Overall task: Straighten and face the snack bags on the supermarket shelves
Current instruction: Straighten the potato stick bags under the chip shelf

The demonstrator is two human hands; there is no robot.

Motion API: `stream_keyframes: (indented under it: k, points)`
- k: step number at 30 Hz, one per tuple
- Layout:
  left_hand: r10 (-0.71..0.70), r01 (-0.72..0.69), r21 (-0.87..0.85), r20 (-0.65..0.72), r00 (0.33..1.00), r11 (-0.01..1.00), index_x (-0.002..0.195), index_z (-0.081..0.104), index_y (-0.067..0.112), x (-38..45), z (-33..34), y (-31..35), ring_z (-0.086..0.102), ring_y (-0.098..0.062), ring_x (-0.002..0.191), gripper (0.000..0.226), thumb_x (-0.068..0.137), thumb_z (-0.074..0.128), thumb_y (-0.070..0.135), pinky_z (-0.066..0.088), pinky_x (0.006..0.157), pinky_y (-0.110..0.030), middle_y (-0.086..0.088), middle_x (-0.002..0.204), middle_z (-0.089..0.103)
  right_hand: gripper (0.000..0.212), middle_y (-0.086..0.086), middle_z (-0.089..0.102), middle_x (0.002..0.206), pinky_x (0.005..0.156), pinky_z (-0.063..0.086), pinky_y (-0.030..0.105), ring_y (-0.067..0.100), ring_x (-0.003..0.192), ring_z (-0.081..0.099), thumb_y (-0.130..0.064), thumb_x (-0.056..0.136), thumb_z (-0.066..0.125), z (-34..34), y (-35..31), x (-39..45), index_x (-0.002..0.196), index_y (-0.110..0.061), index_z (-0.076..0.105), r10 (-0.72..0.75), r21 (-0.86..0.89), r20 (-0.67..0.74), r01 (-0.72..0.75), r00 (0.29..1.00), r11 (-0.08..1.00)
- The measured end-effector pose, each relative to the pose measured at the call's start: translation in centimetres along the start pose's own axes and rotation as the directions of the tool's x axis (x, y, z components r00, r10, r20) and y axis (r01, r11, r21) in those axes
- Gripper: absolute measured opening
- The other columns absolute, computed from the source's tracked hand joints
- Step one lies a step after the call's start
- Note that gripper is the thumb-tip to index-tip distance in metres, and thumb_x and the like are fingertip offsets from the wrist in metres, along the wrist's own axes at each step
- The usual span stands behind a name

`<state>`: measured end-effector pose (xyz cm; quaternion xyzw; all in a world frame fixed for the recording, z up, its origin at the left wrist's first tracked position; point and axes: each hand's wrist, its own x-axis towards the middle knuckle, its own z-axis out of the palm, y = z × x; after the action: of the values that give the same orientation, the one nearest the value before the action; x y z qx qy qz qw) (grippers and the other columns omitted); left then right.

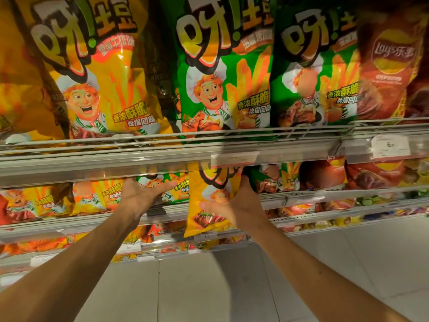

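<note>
— Snack bags everywhere, but which one is being handled?

— That yellow bag [210, 205], the one with the cartoon chef on it. It's out in front of the second shelf [301, 196], upright, its top edge tucked behind the clear price rail [104, 163] of the shelf above.

— Who's got it?

— The right hand [241, 205]. Thumb across the front of the bag, fingers wrapped round its right edge, so it's a proper grasp.

— And the other hand?

— The left hand [141, 194] is stretched out flat, fingers straight, reaching in under the rail toward the green bag [176, 187] just left of the yellow one. The fingertips seem to touch it, though I can't be sure from here. It isn't clutching anything.

— What's up top?

— Big bags standing in a row: a large yellow bag [99, 73], two large green bags [222, 73], then a red crisp bag [387, 73] on the far right. White price tags [390, 147] sit on the rail. Below it all, pale floor tiles [209, 293].
</note>
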<state>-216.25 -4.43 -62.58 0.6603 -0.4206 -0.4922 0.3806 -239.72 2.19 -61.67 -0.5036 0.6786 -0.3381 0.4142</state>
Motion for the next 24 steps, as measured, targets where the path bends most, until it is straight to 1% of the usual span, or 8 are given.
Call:
stream_keyframes:
  k: [4, 7, 9, 12, 14, 16, 20, 24]
  points:
    - [0.036, -0.036, 0.02, 0.006, 0.999, 0.999, 0.097, 0.067, -0.001, -0.4, 1.2, 0.4, 0.068, -0.01, 0.073, 0.05, 0.061, 0.093, 0.021, 0.053, 0.059, -0.017, -0.009, 0.086, 0.073, 0.103, -0.018, 0.067, 0.116, 0.096, 0.049, 0.031, 0.012, 0.107, 0.064, -0.058, 0.048, 0.093, -1.5, 1.7, -2.1, 0.134, -0.032, 0.043, 0.079, -0.043, 0.01, -0.079, 0.997, 0.996]
    - [0.031, -0.031, 0.052, -0.002, 1.0, 0.998, 0.081, 0.068, -0.002, -1.1, 2.7, 0.8, 0.066, -0.008, 0.071, 0.046, 0.058, 0.094, 0.028, 0.051, 0.078, -0.028, -0.007, 0.073, 0.071, 0.105, -0.019, 0.069, 0.116, 0.097, 0.052, 0.034, 0.011, 0.107, 0.066, -0.065, 0.04, 0.089, -2.6, 3.5, -3.6, 0.131, -0.037, 0.045, 0.12, -0.057, -0.002, -0.12, 0.993, 0.991]
    - [0.008, -0.008, 0.05, 0.003, 1.0, 0.999, 0.072, 0.066, 0.0, -1.3, 3.8, 1.2, 0.067, -0.009, 0.071, 0.046, 0.055, 0.094, 0.032, 0.05, 0.077, -0.027, -0.004, 0.065, 0.069, 0.104, -0.018, 0.069, 0.113, 0.095, 0.055, 0.037, 0.012, 0.103, 0.066, -0.069, 0.032, 0.085, -3.4, 4.6, -4.4, 0.123, -0.037, 0.045, 0.164, -0.063, -0.05, -0.167, 0.985, 0.984]
    - [0.009, -0.009, 0.02, 0.026, 1.0, 1.0, 0.083, 0.067, 0.003, -1.4, 5.5, 1.6, 0.068, -0.011, 0.083, 0.044, 0.058, 0.095, 0.026, 0.053, 0.087, -0.031, -0.004, 0.078, 0.073, 0.105, -0.017, 0.07, 0.113, 0.096, 0.056, 0.04, 0.012, 0.105, 0.068, -0.066, 0.031, 0.087, -4.9, 6.6, -5.3, 0.123, -0.039, 0.044, 0.199, -0.005, -0.102, -0.201, 0.975, 0.98]
    - [0.033, -0.034, 0.048, 0.035, 0.999, 0.998, 0.086, 0.068, 0.005, -1.6, 6.7, 1.8, 0.07, -0.008, 0.081, 0.046, 0.057, 0.094, 0.029, 0.055, 0.085, -0.029, 0.002, 0.076, 0.074, 0.109, -0.018, 0.069, 0.116, 0.096, 0.055, 0.037, 0.012, 0.106, 0.068, -0.066, 0.032, 0.087, -6.0, 7.7, -5.7, 0.127, -0.04, 0.043, 0.205, 0.006, -0.138, -0.206, 0.969, 0.979]
    - [0.045, -0.048, 0.08, 0.042, 0.998, 0.996, 0.072, 0.064, 0.008, -2.1, 7.7, 2.0, 0.067, 0.0, 0.066, 0.044, 0.052, 0.092, 0.035, 0.053, 0.076, -0.023, 0.013, 0.058, 0.067, 0.109, -0.018, 0.067, 0.116, 0.094, 0.053, 0.034, 0.013, 0.104, 0.065, -0.064, 0.035, 0.089, -7.0, 8.7, -5.9, 0.13, -0.038, 0.043, 0.213, 0.002, -0.181, -0.216, 0.96, 0.976]
    - [0.025, -0.03, 0.064, 0.083, 0.996, 0.998, 0.097, 0.066, -0.012, -2.7, 9.6, 2.5, 0.07, -0.028, 0.1, 0.071, 0.053, 0.093, 0.037, 0.053, 0.096, -0.05, -0.027, 0.106, 0.071, 0.086, -0.027, 0.062, 0.102, 0.074, 0.048, 0.02, 0.005, 0.088, 0.06, -0.049, 0.05, 0.098, -8.6, 10.6, -5.8, 0.116, -0.039, 0.044, 0.244, 0.037, -0.249, -0.242, 0.937, 0.969]
    - [0.05, -0.062, 0.139, 0.086, 0.995, 0.988, 0.1, 0.067, -0.012, -3.2, 11.7, 2.8, 0.062, -0.022, 0.079, 0.07, 0.06, 0.092, 0.039, 0.053, 0.093, -0.054, -0.019, 0.088, 0.07, 0.081, -0.033, 0.057, 0.094, 0.058, 0.038, 0.005, -0.014, 0.077, 0.054, -0.045, 0.053, 0.099, -9.7, 11.6, -5.7, 0.11, -0.041, 0.042, 0.262, 0.059, -0.262, -0.255, 0.929, 0.965]
